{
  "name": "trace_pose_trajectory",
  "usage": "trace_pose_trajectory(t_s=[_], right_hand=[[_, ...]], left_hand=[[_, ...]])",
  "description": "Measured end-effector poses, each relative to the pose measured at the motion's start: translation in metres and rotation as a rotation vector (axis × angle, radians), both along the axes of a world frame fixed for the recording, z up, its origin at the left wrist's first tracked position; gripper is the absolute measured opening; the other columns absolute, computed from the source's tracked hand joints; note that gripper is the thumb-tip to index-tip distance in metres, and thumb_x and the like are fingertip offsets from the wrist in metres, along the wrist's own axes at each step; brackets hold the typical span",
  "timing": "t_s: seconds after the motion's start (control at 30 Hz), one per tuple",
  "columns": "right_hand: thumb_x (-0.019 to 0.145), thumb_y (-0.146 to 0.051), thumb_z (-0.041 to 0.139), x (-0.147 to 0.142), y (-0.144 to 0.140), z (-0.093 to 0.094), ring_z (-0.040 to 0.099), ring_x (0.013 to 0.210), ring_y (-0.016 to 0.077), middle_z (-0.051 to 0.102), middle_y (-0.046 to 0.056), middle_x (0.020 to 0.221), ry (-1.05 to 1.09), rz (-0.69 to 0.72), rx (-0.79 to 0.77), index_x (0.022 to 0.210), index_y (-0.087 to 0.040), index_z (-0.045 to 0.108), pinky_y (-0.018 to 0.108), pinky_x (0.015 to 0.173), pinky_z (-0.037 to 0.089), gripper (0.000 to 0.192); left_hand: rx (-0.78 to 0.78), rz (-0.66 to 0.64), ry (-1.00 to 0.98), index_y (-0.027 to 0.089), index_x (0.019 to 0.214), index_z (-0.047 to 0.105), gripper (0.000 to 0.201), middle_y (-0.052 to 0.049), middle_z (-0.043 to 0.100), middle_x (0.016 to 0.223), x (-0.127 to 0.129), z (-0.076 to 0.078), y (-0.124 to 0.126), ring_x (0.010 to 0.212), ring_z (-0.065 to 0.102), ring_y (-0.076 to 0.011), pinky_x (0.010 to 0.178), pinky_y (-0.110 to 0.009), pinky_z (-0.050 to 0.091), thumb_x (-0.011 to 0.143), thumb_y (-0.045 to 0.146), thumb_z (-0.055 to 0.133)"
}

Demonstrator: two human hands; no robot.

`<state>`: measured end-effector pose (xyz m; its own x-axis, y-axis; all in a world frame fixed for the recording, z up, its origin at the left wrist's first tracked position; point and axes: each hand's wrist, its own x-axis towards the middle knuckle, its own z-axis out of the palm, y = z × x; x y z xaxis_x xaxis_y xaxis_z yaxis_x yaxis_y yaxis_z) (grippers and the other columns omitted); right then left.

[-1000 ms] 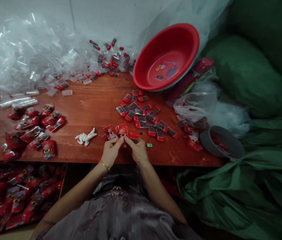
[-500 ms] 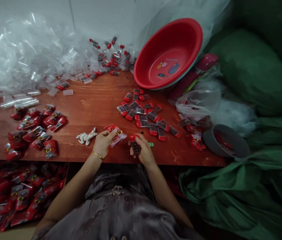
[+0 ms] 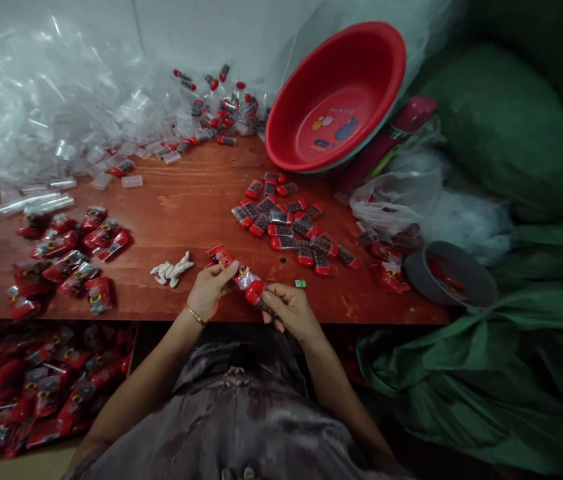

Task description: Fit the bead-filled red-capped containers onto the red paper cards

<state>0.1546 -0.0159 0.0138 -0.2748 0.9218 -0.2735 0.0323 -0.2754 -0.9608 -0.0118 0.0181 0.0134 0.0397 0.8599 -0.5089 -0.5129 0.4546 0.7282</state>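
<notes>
Between thumb and fingers, my left hand (image 3: 211,288) pinches a small red printed plastic packet (image 3: 221,255), whose clear end points right. My right hand (image 3: 291,308) is closed around a small clear container with a red cap (image 3: 254,292) and dark contents. The cap meets the clear end of the packet; whether it is inside the opening I cannot tell. Several similar red-capped containers (image 3: 281,230) lie in a group beyond my right hand. Filled red packets (image 3: 98,295) are spread on the left of the table. A white crumpled strip (image 3: 171,269) rests beside my left hand.
Clear plastic tubes (image 3: 41,120) are heaped at the back left. A red basin (image 3: 331,100) leans at the back right. A grey bowl (image 3: 414,277) sits at the right edge, beside green fabric (image 3: 486,360). More packets (image 3: 36,393) fill a box below the table's left edge.
My right hand has turned the red-capped container toward the left and brought its cap against the packet. My left hand holds the packet nearly in place. The view has shifted slightly.
</notes>
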Motion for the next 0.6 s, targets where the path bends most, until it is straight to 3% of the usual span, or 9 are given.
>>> trace_pose_trajectory(t_s=[0.13,0.3,0.6], right_hand=[[0.074,-0.047,0.061,0.001,0.002,-0.001,0.033,0.028,0.0026,0.057,-0.006,0.045,0.024,0.074,-0.026,0.072,-0.017,0.060,0.015,0.030,0.020,0.030],[0.072,-0.043,0.063,0.002,0.006,-0.003,0.033,0.028,0.0025,0.058,-0.006,0.048,0.027,0.039,-0.012,0.074,-0.017,0.059,0.016,0.031,0.020,0.026],[0.071,-0.042,0.066,-0.010,0.008,-0.009,0.037,0.033,0.0033,0.058,-0.005,0.051,-0.006,-0.066,0.098,0.079,-0.016,0.061,0.017,0.034,0.025,0.027]], left_hand=[[0.099,-0.037,0.031,0.013,0.062,0.066,0.040,0.000,0.065,0.063,0.000,0.002,-0.004,0.056,0.055,-0.0090,0.059,-0.023,0.047,0.040,0.040,0.086],[0.225,-0.058,0.084,0.014,0.066,0.069,0.034,0.001,0.065,0.064,0.000,0.002,-0.007,0.057,0.054,-0.0078,0.061,-0.021,0.046,0.048,0.039,0.084],[0.101,-0.042,-0.005,0.013,0.072,0.068,0.042,0.000,0.068,0.069,0.011,-0.003,-0.015,0.060,0.058,-0.0092,0.062,-0.022,0.046,0.040,0.031,0.088]])
